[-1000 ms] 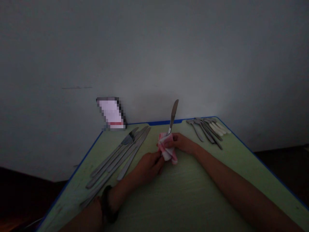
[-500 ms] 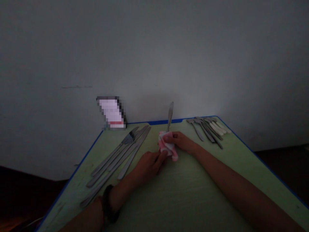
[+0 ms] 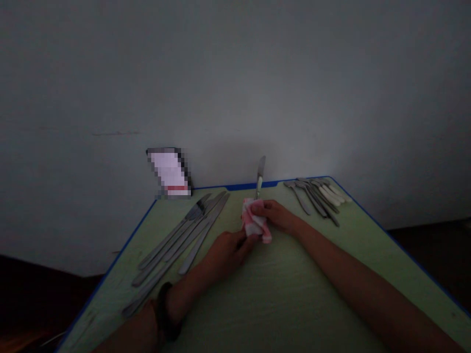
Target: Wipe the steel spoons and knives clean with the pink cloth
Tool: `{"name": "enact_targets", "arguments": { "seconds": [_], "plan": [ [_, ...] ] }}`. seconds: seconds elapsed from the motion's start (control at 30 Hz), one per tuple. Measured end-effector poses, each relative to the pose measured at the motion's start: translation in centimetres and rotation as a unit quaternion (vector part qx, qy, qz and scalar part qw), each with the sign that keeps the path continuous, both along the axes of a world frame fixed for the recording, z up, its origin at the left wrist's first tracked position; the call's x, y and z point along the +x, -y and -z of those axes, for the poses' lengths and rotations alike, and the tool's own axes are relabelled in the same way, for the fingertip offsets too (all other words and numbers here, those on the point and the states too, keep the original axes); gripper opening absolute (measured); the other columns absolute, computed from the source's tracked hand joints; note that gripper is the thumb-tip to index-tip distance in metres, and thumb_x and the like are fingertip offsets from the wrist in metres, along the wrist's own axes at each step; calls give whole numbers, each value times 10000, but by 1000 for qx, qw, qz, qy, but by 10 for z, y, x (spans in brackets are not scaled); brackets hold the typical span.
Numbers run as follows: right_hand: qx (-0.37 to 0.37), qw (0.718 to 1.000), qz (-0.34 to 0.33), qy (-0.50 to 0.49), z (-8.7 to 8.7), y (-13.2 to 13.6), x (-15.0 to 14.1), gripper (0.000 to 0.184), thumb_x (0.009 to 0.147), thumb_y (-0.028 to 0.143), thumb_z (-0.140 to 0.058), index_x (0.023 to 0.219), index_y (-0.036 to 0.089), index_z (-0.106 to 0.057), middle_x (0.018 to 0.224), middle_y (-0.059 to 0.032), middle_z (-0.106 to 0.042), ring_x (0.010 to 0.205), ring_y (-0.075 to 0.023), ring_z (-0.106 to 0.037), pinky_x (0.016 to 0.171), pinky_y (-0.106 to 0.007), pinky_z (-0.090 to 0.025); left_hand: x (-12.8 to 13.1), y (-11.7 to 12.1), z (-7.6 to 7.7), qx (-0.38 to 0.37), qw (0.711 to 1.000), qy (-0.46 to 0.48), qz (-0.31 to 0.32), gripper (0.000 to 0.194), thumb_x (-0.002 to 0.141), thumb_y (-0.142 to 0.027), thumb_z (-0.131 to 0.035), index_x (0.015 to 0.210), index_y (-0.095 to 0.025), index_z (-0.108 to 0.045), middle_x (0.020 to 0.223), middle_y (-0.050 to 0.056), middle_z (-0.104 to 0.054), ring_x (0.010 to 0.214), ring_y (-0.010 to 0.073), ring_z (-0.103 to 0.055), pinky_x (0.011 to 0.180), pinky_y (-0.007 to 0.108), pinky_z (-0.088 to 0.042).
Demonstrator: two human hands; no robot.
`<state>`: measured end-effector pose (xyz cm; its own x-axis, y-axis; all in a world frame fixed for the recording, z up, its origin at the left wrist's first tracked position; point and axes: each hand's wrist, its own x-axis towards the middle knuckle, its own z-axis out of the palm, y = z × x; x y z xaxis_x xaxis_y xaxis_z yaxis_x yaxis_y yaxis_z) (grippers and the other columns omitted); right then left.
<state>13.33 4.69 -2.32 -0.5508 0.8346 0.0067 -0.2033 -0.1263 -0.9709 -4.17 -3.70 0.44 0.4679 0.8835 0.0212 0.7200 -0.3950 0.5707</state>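
Observation:
A table knife (image 3: 261, 172) points up and away over the table's far edge, its lower part wrapped in a pink and white cloth (image 3: 253, 223). My right hand (image 3: 274, 213) is closed on the cloth from the right, thumb pressed on its front, around the covered part of the knife. From the lower left, my left hand (image 3: 230, 247) grips the bottom of the cloth, where the knife's handle end is hidden. A dark bracelet (image 3: 167, 311) circles my left wrist. Several table knives (image 3: 184, 235) lie in a loose fan left of my left hand.
Several forks and spoons (image 3: 312, 196), some with white handles, lie at the back right. At the back left a blurred-out phone (image 3: 169, 171) leans against the wall (image 3: 235, 73). The pale green table (image 3: 287, 304) has a blue edge and meets that wall.
Both hands remain at nearly the same place. The cloth's folds have shifted a little and the knife blade has turned slightly. My left fingers have moved slightly at the cloth's bottom.

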Motion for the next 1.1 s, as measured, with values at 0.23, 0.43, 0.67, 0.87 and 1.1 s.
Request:
{"name": "enact_targets", "arguments": {
  "seconds": [0.23,0.43,0.67,0.87,1.1],
  "plan": [
    [-79,965,136,-210,0,-11,-2,295,735,450,-667,877,195,-624,758,-8,-654,642,-143,-592,623,-281,-499,3,6,2,63,993,-76,58,368,901,-371,-390,621,-169,-519,539,-14,-514,478,98,-454,512,222,-294],
    [-71,984,76,-146,-4,-4,-2,367,738,470,-659,871,128,-647,743,-48,-664,645,-153,-601,616,-284,-486,-2,4,3,18,1000,17,-12,165,840,-248,-406,836,-176,-555,679,5,-604,589,137,-541,562,232,-354],
    [-19,997,27,-69,0,0,-3,306,715,415,-701,772,117,-659,689,-25,-643,621,-120,-560,624,-250,-443,-3,-2,2,-28,989,116,-82,242,891,-318,-376,768,-176,-528,608,-22,-551,572,132,-520,558,233,-369],
    [-57,984,86,-142,-1,-7,-4,351,739,472,-658,851,139,-661,746,-35,-651,655,-140,-586,617,-264,-467,-2,-3,0,-49,992,90,-69,361,935,-405,-311,730,-187,-513,528,-37,-494,545,133,-504,539,233,-352],
    [-66,975,104,-184,-3,-8,-5,337,744,464,-655,897,163,-653,821,-40,-671,645,-140,-590,604,-273,-480,-3,3,-2,-78,990,114,-39,306,944,-385,-316,987,-178,-537,548,-46,-524,528,129,-524,562,235,-393]
  ]
}}
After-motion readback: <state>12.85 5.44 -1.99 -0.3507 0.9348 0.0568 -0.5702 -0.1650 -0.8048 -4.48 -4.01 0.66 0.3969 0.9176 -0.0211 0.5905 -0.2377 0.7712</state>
